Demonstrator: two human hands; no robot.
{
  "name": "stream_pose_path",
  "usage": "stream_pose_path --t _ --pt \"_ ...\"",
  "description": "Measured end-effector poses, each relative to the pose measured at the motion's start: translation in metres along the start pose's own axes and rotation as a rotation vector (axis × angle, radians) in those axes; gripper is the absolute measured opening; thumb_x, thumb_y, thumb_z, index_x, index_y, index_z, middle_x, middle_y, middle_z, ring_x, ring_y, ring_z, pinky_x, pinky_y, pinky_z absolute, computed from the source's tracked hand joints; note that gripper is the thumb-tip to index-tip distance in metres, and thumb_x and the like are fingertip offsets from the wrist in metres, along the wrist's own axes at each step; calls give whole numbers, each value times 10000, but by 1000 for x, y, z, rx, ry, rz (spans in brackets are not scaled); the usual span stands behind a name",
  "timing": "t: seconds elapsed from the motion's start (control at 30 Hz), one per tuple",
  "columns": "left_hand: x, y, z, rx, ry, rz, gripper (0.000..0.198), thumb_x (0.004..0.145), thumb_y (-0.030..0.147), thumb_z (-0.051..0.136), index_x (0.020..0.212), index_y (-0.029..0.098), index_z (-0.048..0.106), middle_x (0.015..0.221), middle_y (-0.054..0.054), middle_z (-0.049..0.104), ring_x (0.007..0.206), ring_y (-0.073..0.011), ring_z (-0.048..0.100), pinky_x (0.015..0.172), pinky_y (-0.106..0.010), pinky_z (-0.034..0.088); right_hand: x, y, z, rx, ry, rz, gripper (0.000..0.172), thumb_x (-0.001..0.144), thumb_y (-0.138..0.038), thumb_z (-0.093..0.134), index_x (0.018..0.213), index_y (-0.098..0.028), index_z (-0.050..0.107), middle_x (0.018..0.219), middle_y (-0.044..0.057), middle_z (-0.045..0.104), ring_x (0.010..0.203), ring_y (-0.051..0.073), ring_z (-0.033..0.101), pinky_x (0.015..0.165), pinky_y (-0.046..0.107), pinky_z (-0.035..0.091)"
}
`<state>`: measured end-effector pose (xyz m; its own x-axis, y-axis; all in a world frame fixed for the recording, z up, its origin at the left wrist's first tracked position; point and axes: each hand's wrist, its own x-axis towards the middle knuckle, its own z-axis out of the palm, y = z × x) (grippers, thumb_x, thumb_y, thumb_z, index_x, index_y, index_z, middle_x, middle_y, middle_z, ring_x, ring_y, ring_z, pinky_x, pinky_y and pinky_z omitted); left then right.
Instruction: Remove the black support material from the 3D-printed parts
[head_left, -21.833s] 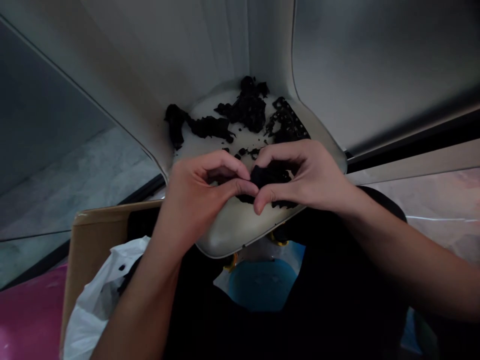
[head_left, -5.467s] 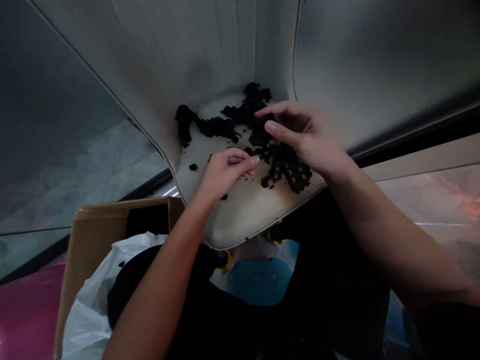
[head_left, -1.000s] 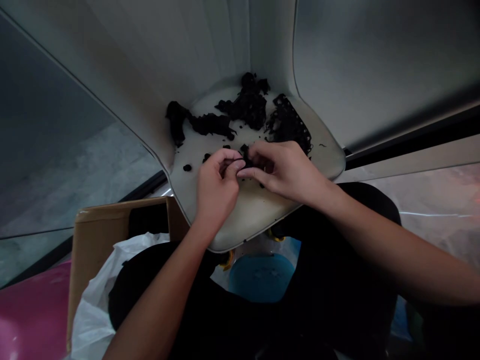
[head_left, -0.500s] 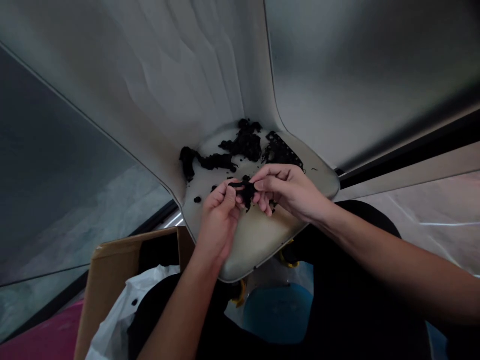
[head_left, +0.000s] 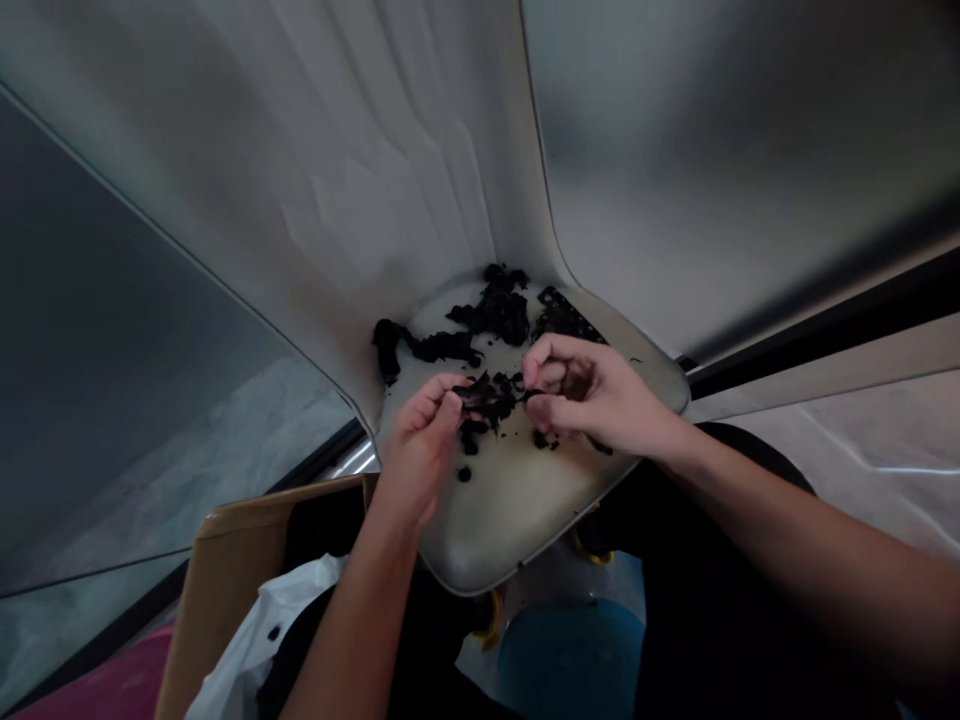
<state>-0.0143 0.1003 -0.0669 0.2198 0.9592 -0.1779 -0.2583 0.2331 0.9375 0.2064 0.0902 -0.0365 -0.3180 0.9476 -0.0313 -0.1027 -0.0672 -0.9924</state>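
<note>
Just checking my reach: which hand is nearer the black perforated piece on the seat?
Right. Your right hand is just in front of the black perforated piece, close to it; your left hand is farther off, to its left.

We show black scraps (head_left: 491, 315) on a cream seat (head_left: 517, 530) at centre, one scrap (head_left: 562, 318) with a lattice pattern. Lower left: a tan box (head_left: 244, 560) and a white bag (head_left: 240, 650) with black spots. Lower centre: a blue tub (head_left: 570, 665).

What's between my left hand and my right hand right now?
In the head view, a clump of black shreds lies between the left hand and the right hand, reaching the fingertips of both, above the pale seat.
</note>
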Motion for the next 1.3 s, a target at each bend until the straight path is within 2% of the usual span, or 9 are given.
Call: stream_pose_path --t 0.1,0.23,0.47,0.6,0.7,0.77,0.9,1.0,1.3 --pt "1 4 -6 192 -1 47 309 951 533 827 1011 235 778 875 -18 742 822 -172 655 781 -271 513 0 -1 -2 -56 -27 -1 173 791 -133 749 912 -200 645 613 -91 610 545 66 469 540 216 360" --pt "5 10 -11 512 82 194 135 942 350 769 894 226 749 852 -19 726 831 -202 649 809 -310 495 -1 -3 -4 -189 -45 94 144 794 -187 740 927 -191 684 641 -85 583 608 90 471 604 251 354" --pt "9 3 -11 652 189 298 43 970 212 703 942 244 703 929 -9 725 893 -216 635 865 -329 451 -2 5 3 -240 -97 99 149 811 -220 742 932 -206 656 662 -92 572 665 103 497 659 268 359" --pt "4 -10 0 575 49 280 156 1048 389 685 1029 237 718 1043 -37 757 1035 -232 699 961 -340 531 3 16 8 -156 -72 49 243 863 -242 709 1036 -240 538 729 -82 620 707 122 556 689 269 411" --pt "-2 -13 7 356 -126 200 389 1111 592 605 1280 271 743 1331 -74 763 1269 -254 702 1080 -356 559 5 19 5 -73 -53 -22 333 923 -205 698 1081 -278 414 763 -109 623 658 103 530 651 250 392" --pt "-6 -8 8 251 -241 177 499 1038 621 739 1439 324 723 1472 -73 723 1359 -260 681 1120 -352 567 4 17 3 -37 -80 -50 320 967 -181 668 1069 -284 384 762 -117 624 629 93 535 636 246 401" --pt "-7 4 9 338 -186 254 457 798 337 1025 1224 304 863 1314 -69 782 1215 -252 749 986 -317 641 0 7 4 -24 -190 -72 298 1030 -214 659 1068 -282 371 784 -95 662 671 101 584 652 252 436" --pt "-8 6 13 423 -81 344 230 840 190 951 1047 277 902 1157 -56 828 1121 -224 775 931 -300 641 0 4 5 -65 -176 -81 306 1010 -215 674 1056 -276 377 797 -93 635 708 102 568 698 262 434" --pt "-18 13 18 772 73 623 276 900 -5 746 914 257 832 946 23 829 914 -176 767 854 -332 591 8 3 17 -46 -53 -49 347 805 -182 698 854 -267 366 761 -108 381 689 82 336 633 262 297"
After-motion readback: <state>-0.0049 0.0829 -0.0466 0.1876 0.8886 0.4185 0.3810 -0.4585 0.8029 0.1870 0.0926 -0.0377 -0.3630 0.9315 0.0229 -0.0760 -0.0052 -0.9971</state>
